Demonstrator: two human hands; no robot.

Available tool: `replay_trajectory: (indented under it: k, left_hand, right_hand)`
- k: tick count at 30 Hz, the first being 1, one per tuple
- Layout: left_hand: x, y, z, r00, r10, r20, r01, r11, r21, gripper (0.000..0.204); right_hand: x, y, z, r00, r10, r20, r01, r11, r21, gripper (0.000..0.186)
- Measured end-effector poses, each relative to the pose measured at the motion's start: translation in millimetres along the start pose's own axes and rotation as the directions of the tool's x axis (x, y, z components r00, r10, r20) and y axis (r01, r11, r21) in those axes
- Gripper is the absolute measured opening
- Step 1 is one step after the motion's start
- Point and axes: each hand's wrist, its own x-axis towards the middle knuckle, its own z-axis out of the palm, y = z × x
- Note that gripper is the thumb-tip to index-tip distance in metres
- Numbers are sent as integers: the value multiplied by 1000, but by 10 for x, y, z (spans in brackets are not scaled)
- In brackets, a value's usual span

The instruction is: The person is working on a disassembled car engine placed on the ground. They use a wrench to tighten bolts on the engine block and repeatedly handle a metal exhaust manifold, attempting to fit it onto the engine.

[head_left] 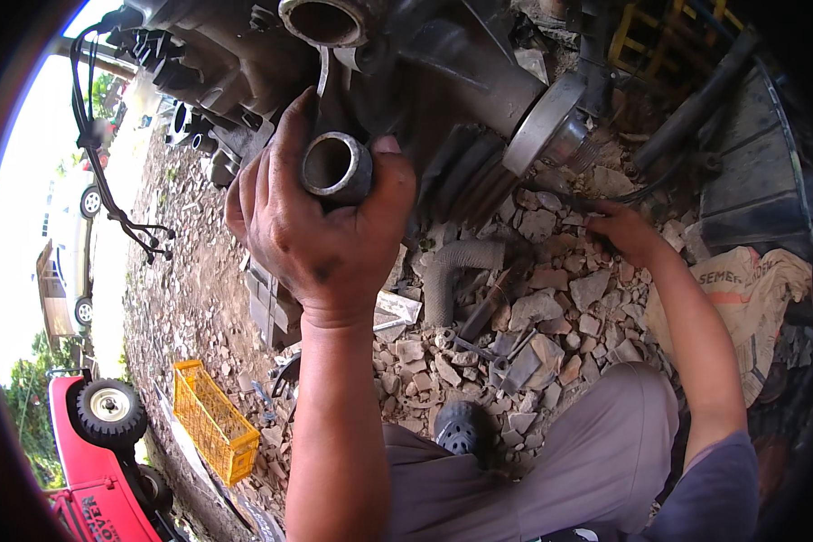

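- A yellow crate (212, 420) is seen on the gravel at eight o'clock.
- A short metal pipe sleeve (336, 167) is gripped by the left hand (321, 221), near centre, toward eleven o'clock.
- A dark tool (560, 199) on the rubble at two o'clock is grasped by the right hand (625, 232).

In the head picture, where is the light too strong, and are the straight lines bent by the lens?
Head view: the sky at the left rim is blown out to white, while the machine parts at the top sit in deep shade; the left hand and its metal tube are sharp and evenly lit; the yellow crate curves near the dark round border.
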Motion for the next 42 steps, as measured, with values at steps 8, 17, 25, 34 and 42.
replay_trajectory:
  k: [8,17,25,34,42]
  left_hand:
    - [1,3,-30,999,30,20,-31,996,80,55]
    - [10,-2,-54,999,-3,36,2,1000,26,53]
    - [-14,114,-97,967,-204,153,232,954,-190,47]
    - [-14,75,2,989,-120,88,143,930,-339,46]
    - [-63,-72,153,999,13,-36,-26,922,-385,46]
  right_hand:
    - [5,-755,90,958,-184,-220,271,833,482,38]
    - [40,296,630,884,-237,404,466,529,-709,28]
    - [126,1416,932,858,-234,458,514,426,-745,19]
    - [191,1522,954,889,-171,425,451,494,-744,23]
    - [141,1637,950,901,-206,383,424,604,-674,25]
